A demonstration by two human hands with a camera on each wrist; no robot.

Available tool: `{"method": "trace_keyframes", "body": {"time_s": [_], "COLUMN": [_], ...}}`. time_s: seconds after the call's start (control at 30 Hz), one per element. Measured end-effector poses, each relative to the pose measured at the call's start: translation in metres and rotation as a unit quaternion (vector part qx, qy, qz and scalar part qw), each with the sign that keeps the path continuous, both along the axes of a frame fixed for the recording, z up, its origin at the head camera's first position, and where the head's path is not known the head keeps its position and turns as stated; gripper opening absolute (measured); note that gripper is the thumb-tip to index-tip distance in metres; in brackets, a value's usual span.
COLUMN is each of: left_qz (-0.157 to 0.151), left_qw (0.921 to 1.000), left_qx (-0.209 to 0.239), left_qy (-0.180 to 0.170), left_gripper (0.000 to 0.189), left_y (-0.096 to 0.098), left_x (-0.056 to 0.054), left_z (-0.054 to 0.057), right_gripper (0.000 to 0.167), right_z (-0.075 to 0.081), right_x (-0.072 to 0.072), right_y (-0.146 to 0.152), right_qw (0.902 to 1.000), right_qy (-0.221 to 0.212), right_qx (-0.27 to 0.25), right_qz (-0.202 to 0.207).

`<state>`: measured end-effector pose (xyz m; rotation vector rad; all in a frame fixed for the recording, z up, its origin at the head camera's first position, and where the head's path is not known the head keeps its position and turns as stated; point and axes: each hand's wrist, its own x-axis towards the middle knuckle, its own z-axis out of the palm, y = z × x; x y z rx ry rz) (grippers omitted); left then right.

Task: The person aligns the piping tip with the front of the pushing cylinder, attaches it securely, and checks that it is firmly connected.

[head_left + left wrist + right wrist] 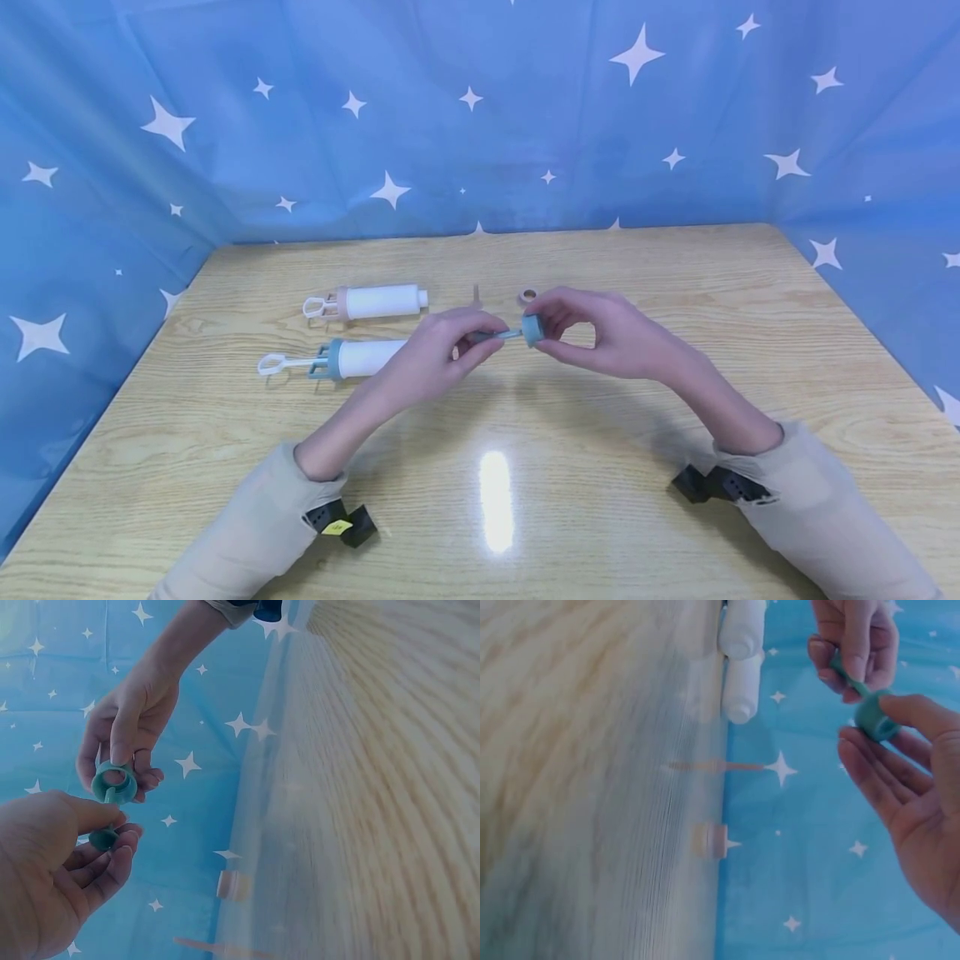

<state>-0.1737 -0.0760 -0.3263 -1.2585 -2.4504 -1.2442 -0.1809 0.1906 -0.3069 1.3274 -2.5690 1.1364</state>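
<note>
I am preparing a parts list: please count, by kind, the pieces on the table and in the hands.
Plunger tubes: 2 (pink-trimmed tube, blue-trimmed tube)
Ring caps: 2 (pink cap, blue cap)
Stemmed pieces: 2 (pink piece, blue piece)
Total: 6

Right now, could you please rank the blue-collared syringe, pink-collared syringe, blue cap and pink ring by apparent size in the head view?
Blue-collared syringe, partly hidden by the left hand
Pink-collared syringe
Blue cap
Pink ring
The cap is nearer the camera, so real sizes are unsure.
</note>
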Motion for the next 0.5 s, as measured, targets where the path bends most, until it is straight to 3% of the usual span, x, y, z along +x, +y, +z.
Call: {"method": "trace_keyframes", "body": {"time_s": [0.5], "left_qz": [-0.021], "left_qw": [0.9978], "left_qx": [0.045], "left_qy": [0.043], "left_gripper": [0.014], "left_y": [0.0044], "left_x": [0.0081], "left_z": [0.0042], "right_gripper": [0.04], "right_z": [-0.0022], "right_x": [0.0052], "right_y": [-0.0085], "right_qw": [0.9976], "right_qy": [0.025], "right_qx": [-0.053], "right_qz": [0.037]}}
